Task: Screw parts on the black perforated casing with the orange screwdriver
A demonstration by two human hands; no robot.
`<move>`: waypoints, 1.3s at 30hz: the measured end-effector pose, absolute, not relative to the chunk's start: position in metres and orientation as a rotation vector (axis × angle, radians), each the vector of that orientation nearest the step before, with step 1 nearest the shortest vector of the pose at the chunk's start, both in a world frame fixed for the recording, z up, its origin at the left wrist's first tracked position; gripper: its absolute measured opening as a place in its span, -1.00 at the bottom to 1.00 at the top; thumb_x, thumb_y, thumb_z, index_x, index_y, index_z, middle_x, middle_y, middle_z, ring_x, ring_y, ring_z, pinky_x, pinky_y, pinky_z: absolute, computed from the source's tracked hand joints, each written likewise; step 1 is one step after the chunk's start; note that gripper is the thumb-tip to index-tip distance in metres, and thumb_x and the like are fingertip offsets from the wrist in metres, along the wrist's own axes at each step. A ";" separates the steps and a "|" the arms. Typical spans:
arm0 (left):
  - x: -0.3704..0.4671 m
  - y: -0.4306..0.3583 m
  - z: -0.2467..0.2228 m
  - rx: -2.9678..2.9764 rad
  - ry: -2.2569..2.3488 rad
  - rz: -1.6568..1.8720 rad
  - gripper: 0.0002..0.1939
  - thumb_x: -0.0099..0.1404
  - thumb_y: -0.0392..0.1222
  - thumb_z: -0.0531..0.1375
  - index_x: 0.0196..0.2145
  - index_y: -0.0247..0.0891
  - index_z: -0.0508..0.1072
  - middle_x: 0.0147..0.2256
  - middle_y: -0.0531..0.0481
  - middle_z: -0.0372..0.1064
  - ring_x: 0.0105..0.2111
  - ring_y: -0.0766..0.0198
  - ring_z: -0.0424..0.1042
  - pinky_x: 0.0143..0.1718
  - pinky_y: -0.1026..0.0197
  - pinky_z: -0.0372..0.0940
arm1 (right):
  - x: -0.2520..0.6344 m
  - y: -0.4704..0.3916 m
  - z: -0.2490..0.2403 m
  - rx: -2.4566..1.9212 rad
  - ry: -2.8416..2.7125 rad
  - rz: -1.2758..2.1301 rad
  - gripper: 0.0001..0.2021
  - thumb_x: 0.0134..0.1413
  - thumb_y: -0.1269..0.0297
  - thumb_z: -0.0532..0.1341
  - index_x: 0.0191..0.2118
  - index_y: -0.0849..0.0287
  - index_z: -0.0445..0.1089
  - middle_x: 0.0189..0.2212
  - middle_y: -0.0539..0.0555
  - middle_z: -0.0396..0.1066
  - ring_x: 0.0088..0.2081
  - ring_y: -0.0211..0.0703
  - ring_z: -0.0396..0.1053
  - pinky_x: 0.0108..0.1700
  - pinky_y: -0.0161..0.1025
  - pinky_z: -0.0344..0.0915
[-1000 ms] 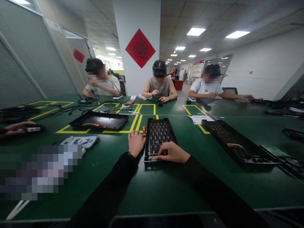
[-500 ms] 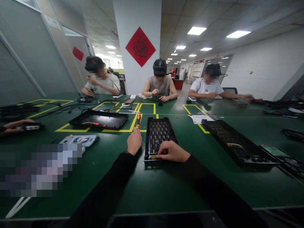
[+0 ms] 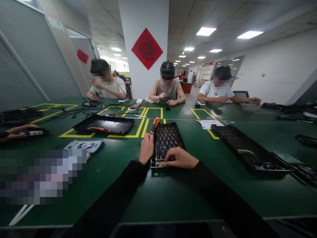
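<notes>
My left hand (image 3: 147, 149) is closed around an orange and black screwdriver (image 3: 155, 125), whose handle points up and away from me. This hand is at the left edge of a black tray (image 3: 180, 140) holding rows of small metallic pieces. My right hand (image 3: 180, 157) is pinched at the tray's near end, beside a small yellowish part (image 3: 161, 164). Its fingertips hide whatever they hold, if anything. The tray lies lengthwise on the green table (image 3: 158, 198).
Another black tray (image 3: 123, 127) lies at the left, and a long one (image 3: 252, 150) at the right beside a green board (image 3: 288, 157). A patterned pouch (image 3: 91, 146) is at the left. Another person's hand (image 3: 21, 130) holds a dark device. Three people sit opposite.
My left hand has moved right to the tray's edge, and the screwdriver has tilted to the right. My right hand has barely moved.
</notes>
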State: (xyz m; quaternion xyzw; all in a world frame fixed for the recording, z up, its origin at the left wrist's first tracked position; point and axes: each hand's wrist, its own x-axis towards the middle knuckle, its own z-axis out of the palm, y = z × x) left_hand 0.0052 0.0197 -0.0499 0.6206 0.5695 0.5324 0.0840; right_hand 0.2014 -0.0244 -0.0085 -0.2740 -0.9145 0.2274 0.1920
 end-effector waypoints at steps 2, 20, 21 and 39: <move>0.005 0.020 -0.050 1.871 1.688 1.555 -0.76 0.28 -0.06 -0.03 -0.48 -0.21 0.11 -0.58 0.12 0.10 -0.57 0.35 0.15 -0.49 0.29 0.01 | 0.201 -0.024 -0.009 -0.763 -2.569 0.625 -0.81 -0.04 0.21 0.25 -0.33 0.22 0.49 -0.41 0.06 0.46 -0.41 -0.28 0.33 -0.37 -0.37 0.20; -0.003 0.020 -0.054 1.939 1.669 1.278 -0.66 0.14 -0.20 0.03 -0.64 -0.24 -0.10 -0.68 0.18 -0.08 -0.60 0.41 -0.01 -0.51 0.31 -0.06 | 0.202 -0.027 -0.008 -0.739 -2.503 0.610 -0.83 -0.05 0.23 0.26 -0.35 0.22 0.49 -0.42 0.06 0.45 -0.41 -0.28 0.32 -0.37 -0.36 0.20; -0.003 0.020 -0.055 1.948 1.652 1.279 -0.66 0.14 -0.20 0.03 -0.64 -0.24 -0.10 -0.67 0.17 -0.08 -0.60 0.42 0.00 -0.50 0.32 -0.06 | 0.202 -0.027 -0.008 -0.736 -2.487 0.621 -0.83 -0.05 0.24 0.26 -0.34 0.23 0.49 -0.41 0.06 0.45 -0.41 -0.28 0.33 -0.37 -0.36 0.20; -0.005 0.025 -0.060 1.920 1.570 1.272 -0.67 0.11 -0.17 0.04 -0.64 -0.24 -0.09 -0.67 0.17 -0.07 -0.61 0.42 0.01 -0.52 0.33 -0.05 | 0.201 -0.028 -0.007 -0.730 -2.519 0.594 -0.85 -0.05 0.27 0.25 -0.36 0.23 0.49 -0.43 0.04 0.45 -0.42 -0.30 0.31 -0.38 -0.37 0.17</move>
